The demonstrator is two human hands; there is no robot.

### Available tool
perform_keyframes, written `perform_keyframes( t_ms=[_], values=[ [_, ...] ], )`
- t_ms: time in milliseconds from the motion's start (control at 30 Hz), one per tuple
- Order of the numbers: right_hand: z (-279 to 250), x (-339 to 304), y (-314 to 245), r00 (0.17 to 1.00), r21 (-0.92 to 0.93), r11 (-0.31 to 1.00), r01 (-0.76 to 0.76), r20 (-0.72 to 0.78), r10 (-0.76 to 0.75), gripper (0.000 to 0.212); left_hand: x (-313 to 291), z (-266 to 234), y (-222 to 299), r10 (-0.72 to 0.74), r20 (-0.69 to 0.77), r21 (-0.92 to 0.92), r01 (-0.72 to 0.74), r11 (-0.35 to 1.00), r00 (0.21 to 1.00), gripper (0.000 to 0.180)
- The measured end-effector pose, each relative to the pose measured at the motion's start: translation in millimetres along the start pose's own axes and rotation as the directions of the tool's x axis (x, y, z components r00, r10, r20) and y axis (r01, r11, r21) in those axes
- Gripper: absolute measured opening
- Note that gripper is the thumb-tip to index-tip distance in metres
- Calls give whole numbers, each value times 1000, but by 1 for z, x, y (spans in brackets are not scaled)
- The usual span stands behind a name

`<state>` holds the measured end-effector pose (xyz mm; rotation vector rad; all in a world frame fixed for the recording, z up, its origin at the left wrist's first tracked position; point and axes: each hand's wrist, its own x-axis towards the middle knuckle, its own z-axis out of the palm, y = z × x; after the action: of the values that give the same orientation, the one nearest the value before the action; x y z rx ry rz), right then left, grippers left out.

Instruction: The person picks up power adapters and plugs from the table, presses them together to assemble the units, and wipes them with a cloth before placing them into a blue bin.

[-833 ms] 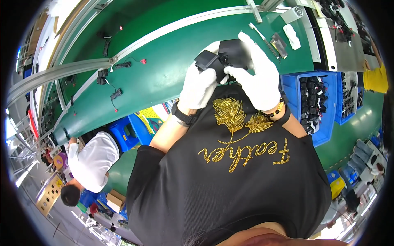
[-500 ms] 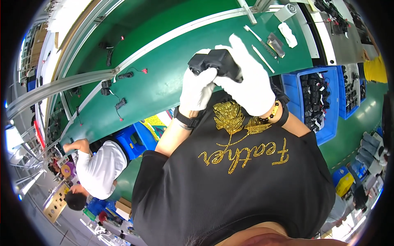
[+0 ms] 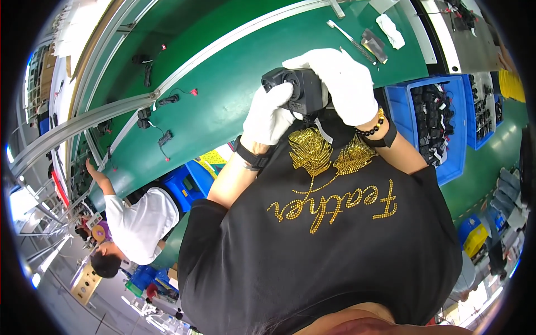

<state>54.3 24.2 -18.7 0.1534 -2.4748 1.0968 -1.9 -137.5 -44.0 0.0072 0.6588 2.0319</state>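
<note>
Both of my hands wear white gloves and close on a black boxy plastic device (image 3: 309, 96), held above the green bench's near edge. It has a round recess in one face, and a white tag (image 3: 322, 132) hangs below it. My left hand (image 3: 268, 118) grips its left side, thumb pressed at the recess. Fingers of my right hand (image 3: 349, 84) curl over its top and right side, hiding that part. A short dark cord seems to hang under the device, partly hidden.
On the green bench (image 3: 223, 84) lie a toothbrush (image 3: 350, 41), a dark packet (image 3: 374, 46) and a white cloth (image 3: 390, 32). Corded black parts (image 3: 164, 138) lie further left. A blue bin (image 3: 399, 120) of black parts stands right. A person in white (image 3: 146, 223) works at left.
The device has been turned, so its round recess and hanging tag now show. My right hand's fingers have folded over its top. The person at left has shifted an arm.
</note>
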Motion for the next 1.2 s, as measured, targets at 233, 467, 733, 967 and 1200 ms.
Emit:
perform_keyframes(
  t_ms=[233, 467, 733, 967, 1200],
  values=[
    [-18, -10, -14, 972, 423, 888, -179, -65, 227, 44, -3, 4, 5, 21, -88, -46, -25, 999, 996, 35],
    [-17, -14, -20, 995, 95, 993, 74, -78, -66, 47, -1, 18, 8, 49, -96, -40, -53, 998, 994, 33],
    [-17, -14, -32, 995, -21, 998, 65, -71, -66, 37, -5, 23, 8, 156, -172, 66, -147, 987, 973, 31],
    [-14, -18, -31, 995, -11, 998, 54, -80, -55, 35, -5, 20, 7, 192, -193, 77, -181, 980, 962, 26],
    [-13, -12, -29, 989, 20, 998, 56, -140, -53, 30, -3, 24, 7, 238, -215, 119, -216, 969, 947, 30]
  ],
)
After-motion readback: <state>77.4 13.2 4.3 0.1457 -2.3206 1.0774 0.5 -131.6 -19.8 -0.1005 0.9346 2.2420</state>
